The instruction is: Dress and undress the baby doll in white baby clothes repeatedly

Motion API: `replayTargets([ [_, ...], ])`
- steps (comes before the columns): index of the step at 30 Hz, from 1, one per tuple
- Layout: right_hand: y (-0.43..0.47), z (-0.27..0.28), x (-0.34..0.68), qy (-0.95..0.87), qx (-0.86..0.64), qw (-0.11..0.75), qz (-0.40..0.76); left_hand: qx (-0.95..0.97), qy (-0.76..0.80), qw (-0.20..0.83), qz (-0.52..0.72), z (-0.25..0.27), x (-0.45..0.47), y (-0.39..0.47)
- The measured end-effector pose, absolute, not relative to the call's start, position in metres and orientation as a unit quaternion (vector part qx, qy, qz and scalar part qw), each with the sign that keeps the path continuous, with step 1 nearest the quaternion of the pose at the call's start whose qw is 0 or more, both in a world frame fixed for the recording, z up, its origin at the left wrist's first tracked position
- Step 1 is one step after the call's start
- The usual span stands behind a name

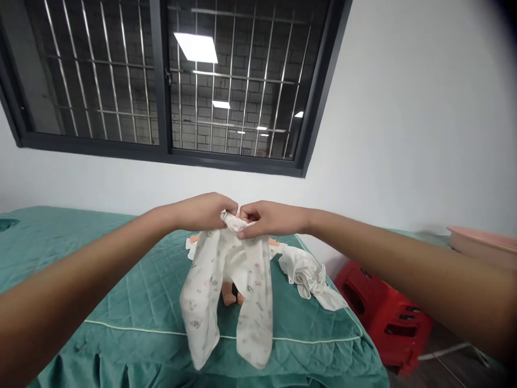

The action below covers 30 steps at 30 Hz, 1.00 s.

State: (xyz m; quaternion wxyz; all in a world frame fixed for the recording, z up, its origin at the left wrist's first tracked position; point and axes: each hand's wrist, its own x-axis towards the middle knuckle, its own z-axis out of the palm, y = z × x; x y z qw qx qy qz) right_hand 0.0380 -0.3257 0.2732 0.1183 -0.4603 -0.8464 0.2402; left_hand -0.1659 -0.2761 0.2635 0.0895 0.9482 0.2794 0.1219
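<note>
White printed trousers [258,302] hang at six o'clock, waistband [231,221] pinched by left hand [208,211] and right hand [271,217].
They mostly hide a doll [228,296]; crumpled cloth [302,269] lies at five on the green bedcover [141,285], red stools [407,331] at four, pink basin [484,243] at three, barred window [160,81] at eleven.

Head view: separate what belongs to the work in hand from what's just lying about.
Work in hand:
- printed white trousers, held by left hand and right hand
- probably the doll behind

Apparently lying about:
- crumpled white cloth
- red plastic stool
- pink basin
</note>
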Motion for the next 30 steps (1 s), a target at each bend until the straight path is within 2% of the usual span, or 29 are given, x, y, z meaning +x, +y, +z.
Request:
replayTargets([
  [3,-0.33,0.277,0.034,-0.859,-0.462,0.098,0.195,0.942,0.282,0.056,0.171,0.268,-0.167,-0.278],
  [8,-0.33,0.283,0.067,-0.903,-0.422,0.063,0.043,0.923,0.351,-0.029,0.154,0.262,-0.184,-0.271],
  [10,-0.326,0.281,0.087,-0.886,-0.459,0.046,0.047,0.914,0.378,-0.036,0.139,0.257,-0.193,-0.265],
  [13,-0.322,0.271,0.107,-0.835,-0.536,0.062,0.107,0.914,0.385,0.023,0.124,0.249,-0.2,-0.255],
  [16,-0.319,0.256,0.103,-0.805,-0.542,0.151,0.189,0.904,0.391,0.041,0.169,0.243,-0.196,-0.245],
  [20,-0.313,0.235,0.066,-0.756,-0.483,0.32,0.305,0.851,0.398,0.047,0.34,0.242,-0.182,-0.24],
  [24,-0.293,0.218,0.022,-0.721,-0.399,0.448,0.348,0.802,0.291,0.184,0.489,0.235,-0.165,-0.244],
  [27,-0.268,0.209,-0.002,-0.673,-0.37,0.54,0.345,0.742,0.211,0.255,0.583,0.206,-0.153,-0.24],
  [30,-0.238,0.203,-0.015,-0.616,-0.331,0.607,0.376,0.68,0.289,0.254,0.624,0.155,-0.145,-0.226],
])
